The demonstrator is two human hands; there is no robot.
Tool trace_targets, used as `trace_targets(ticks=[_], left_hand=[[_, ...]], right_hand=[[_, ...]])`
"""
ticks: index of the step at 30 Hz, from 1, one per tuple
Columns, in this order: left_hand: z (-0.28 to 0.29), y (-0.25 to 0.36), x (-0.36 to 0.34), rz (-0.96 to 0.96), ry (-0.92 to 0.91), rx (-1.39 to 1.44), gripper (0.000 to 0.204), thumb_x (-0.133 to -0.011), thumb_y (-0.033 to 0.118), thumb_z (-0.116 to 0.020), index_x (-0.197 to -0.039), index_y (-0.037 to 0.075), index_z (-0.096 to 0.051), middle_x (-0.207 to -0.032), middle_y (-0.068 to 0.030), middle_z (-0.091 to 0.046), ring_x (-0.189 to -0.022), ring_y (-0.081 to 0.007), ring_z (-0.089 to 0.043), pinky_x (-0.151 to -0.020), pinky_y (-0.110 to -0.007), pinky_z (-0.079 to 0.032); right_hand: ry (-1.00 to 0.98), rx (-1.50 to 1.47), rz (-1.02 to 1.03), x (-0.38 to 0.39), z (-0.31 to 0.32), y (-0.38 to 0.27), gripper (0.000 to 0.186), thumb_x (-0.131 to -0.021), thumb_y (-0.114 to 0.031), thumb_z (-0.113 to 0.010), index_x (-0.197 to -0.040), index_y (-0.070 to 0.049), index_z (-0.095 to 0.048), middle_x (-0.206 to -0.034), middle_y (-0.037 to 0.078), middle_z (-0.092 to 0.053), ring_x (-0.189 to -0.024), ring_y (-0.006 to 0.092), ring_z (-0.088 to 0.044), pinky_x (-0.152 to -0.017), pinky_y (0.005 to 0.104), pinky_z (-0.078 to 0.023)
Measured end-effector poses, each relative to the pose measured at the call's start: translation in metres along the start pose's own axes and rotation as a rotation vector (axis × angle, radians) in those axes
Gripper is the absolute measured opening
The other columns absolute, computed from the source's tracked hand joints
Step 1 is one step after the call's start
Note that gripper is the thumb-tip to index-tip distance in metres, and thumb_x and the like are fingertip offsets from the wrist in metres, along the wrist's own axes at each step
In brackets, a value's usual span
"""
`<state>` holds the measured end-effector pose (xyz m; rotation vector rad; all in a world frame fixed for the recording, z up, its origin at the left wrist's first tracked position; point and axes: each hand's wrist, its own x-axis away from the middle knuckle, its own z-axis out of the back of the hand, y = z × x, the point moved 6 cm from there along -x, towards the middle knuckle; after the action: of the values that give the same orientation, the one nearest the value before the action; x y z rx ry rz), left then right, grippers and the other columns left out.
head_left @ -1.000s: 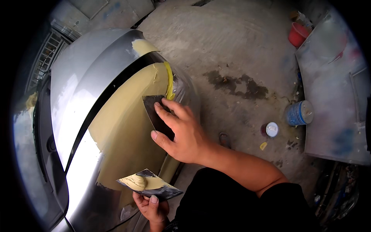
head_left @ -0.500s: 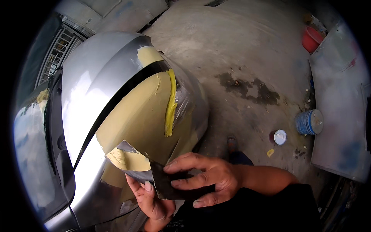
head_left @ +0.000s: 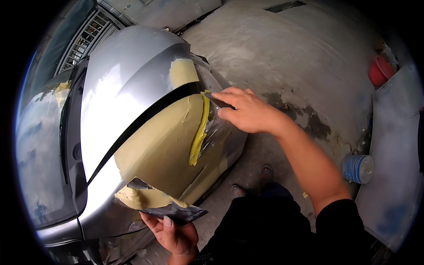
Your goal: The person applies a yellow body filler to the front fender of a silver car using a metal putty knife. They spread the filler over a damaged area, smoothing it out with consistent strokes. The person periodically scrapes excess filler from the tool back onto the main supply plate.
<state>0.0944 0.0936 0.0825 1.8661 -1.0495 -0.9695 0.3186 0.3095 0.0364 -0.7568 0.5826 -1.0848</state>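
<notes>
My left hand (head_left: pixel 172 235) holds a dark flat mixing board (head_left: pixel 187 213) from below, fingers wrapped at its edge. A thick heap of pale yellow putty (head_left: pixel 129 197) lies on it. My right hand (head_left: pixel 252 111) grips a dark thin spreader (head_left: pixel 217 101), its edge at the upper end of a yellow tape strip (head_left: pixel 201 137). Left of the strip, a large area of the silver car's front panel (head_left: pixel 148 134) is coated in pale yellow filler. Clear plastic film (head_left: pixel 215 132) covers the headlight area right of the tape.
A smaller filler patch (head_left: pixel 183 73) marks the hood (head_left: pixel 132 66), across a dark gap. On the concrete floor (head_left: pixel 247 39) stand a blue bucket (head_left: pixel 357 168) and, farther off, a red basin (head_left: pixel 380 71). A pale panel (head_left: pixel 393 145) stands along the right.
My right hand has moved up and away from the mixing board with the spreader, to the top of the tape. My left hand still holds the board, now slightly lower.
</notes>
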Motion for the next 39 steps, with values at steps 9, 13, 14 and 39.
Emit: trace_targets(ticks=[9,13,14,39], left_hand=[[0.001,-0.004,0.010,0.004,0.126,0.003,0.061,-0.085,0.004,-0.055,-0.142,0.010,-0.035,-0.142,-0.0108,-0.042,-0.129,-0.0281,-0.042,-0.109,-0.045,-0.032],[0.006,-0.004,0.008,0.020,0.125,0.014,0.060,-0.085,0.004,-0.056,-0.142,0.011,-0.036,-0.142,-0.0108,-0.042,-0.129,-0.0281,-0.042,-0.109,-0.045,-0.032],[0.008,-0.003,0.007,0.022,0.123,0.015,0.060,-0.085,0.005,-0.056,-0.142,0.011,-0.036,-0.142,-0.0108,-0.042,-0.129,-0.0279,-0.042,-0.109,-0.045,-0.032],[0.027,-0.009,-0.023,0.201,-0.093,0.152,0.057,-0.091,0.005,-0.047,-0.145,0.006,-0.029,-0.144,-0.0154,-0.038,-0.133,-0.0288,-0.038,-0.113,-0.047,-0.027]], right_hand=[[-0.230,0.042,0.124,-0.042,-0.003,-0.017,0.054,-0.087,-0.034,-0.047,-0.135,-0.008,-0.051,-0.136,0.016,-0.049,-0.126,0.0338,-0.044,-0.107,0.0380,-0.033],[-0.221,0.031,0.140,-0.032,-0.002,-0.033,0.053,-0.086,-0.030,-0.049,-0.134,-0.008,-0.051,-0.137,0.015,-0.048,-0.125,0.0351,-0.044,-0.105,0.0391,-0.035],[-0.212,0.043,0.108,-0.027,-0.002,-0.036,0.053,-0.086,-0.030,-0.049,-0.134,-0.008,-0.052,-0.137,0.014,-0.048,-0.123,0.0361,-0.044,-0.104,0.0397,-0.036],[0.214,-0.403,0.598,0.115,-0.040,-0.129,0.051,-0.085,-0.026,-0.060,-0.132,-0.007,-0.053,-0.133,0.017,-0.043,-0.110,0.0343,-0.046,-0.097,0.0431,-0.041]])
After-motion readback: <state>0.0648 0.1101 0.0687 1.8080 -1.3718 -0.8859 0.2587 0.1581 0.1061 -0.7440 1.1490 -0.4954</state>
